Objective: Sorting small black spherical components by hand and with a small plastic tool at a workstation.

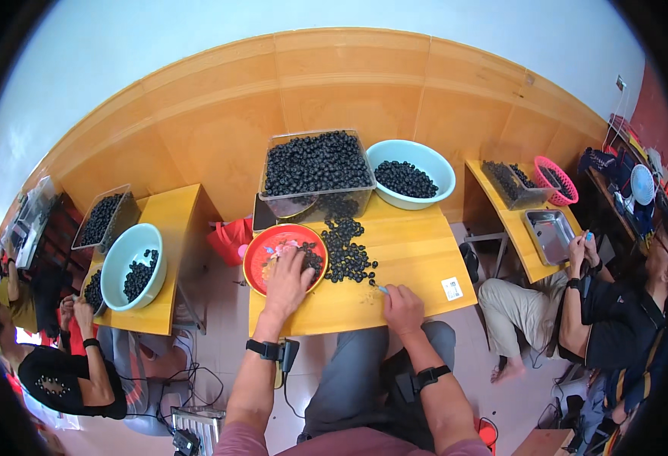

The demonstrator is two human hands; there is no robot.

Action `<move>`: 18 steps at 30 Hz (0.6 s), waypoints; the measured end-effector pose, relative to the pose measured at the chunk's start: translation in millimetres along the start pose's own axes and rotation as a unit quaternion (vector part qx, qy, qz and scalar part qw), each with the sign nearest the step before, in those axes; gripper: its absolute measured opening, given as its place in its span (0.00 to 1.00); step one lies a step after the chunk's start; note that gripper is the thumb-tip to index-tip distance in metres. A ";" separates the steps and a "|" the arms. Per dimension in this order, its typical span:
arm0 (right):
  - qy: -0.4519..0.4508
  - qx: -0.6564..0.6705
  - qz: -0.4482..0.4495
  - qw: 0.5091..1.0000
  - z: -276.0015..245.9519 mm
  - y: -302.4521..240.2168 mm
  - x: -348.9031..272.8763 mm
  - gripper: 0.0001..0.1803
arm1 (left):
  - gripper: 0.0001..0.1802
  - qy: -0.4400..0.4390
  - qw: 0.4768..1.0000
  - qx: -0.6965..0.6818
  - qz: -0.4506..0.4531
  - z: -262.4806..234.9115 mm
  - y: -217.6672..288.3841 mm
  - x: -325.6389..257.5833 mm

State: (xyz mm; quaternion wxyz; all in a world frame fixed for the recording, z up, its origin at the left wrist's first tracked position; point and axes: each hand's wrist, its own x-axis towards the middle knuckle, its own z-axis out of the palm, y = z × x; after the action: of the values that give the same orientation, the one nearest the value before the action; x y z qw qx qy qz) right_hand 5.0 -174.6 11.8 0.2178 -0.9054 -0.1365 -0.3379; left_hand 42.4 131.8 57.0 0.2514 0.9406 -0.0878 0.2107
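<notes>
- Fingers (299, 261) of the left hand (284, 286) reach into the red tray; whether they grip any piece cannot be told.
- The right hand (405, 309) is clenched around a light blue tool (383, 289) at the near edge of the desk.
- Desk (417, 254): yellow wood-toned top, with a white label (452, 289) near the right corner and pale crumbs (367, 298) left of the right hand.
- Red tray (252, 266): round, yellow-rimmed, floral inside, at the left of the desk; dark bits lie in its right part.
- Loose black pieces (347, 254) spread just right of the tray. Behind stands a clear bin (360, 201) heaped with similar pieces; a pale blue basin (443, 169) beside it holds more.
- Room: wood-panelled wall (349, 83) behind, pinkish floor (455, 346), a left side desk (173, 247) and a right side desk (510, 228), with a person (98, 372) and another person (600, 319) seated at them.
- Orientation: the tool's visible end points leftward and slightly away from the wearer, toward the loose pieces; its long axis runs obliquely into the fist, the remainder hidden.
</notes>
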 end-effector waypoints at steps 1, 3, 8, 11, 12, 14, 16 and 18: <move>-0.005 -0.005 0.004 1.000 -1.2 1.4 -1.1 0.06 | 0.30 -0.033 0.997 0.069 0.023 8.8 3.0 -8.3; -0.010 -0.011 0.001 1.000 -4.9 -0.6 -0.7 0.06 | 0.39 -0.143 0.981 0.128 0.002 14.0 8.5 -12.7; 0.017 0.056 0.061 0.996 -29.1 -6.8 -7.6 0.05 | 0.41 -0.110 0.980 0.164 0.007 6.8 14.5 -19.4; 0.008 0.052 0.067 0.996 -61.4 -2.1 -12.2 0.07 | 0.42 -0.033 0.989 0.134 0.049 0.1 32.2 -28.6; 0.006 0.052 0.066 0.996 -70.5 1.1 -13.6 0.07 | 0.42 -0.033 0.989 0.133 0.048 1.6 36.9 -36.8; 0.036 0.044 0.078 0.995 -90.4 8.3 -17.1 0.07 | 0.42 -0.061 0.982 0.131 0.123 6.4 47.8 -56.6; 0.059 0.053 0.075 0.994 -113.5 11.4 -17.9 0.07 | 0.41 -0.089 0.985 0.101 0.112 13.9 52.0 -76.8; 0.082 0.060 0.081 0.992 -135.8 8.2 -21.4 0.08 | 0.40 -0.093 0.976 0.127 0.151 18.1 51.6 -86.7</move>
State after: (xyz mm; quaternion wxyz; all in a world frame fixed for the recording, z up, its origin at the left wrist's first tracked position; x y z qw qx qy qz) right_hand -82.5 -249.9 86.8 0.3087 -0.8678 -0.0647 -0.3839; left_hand -42.9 83.4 27.1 0.0858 0.9562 -0.2248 0.1669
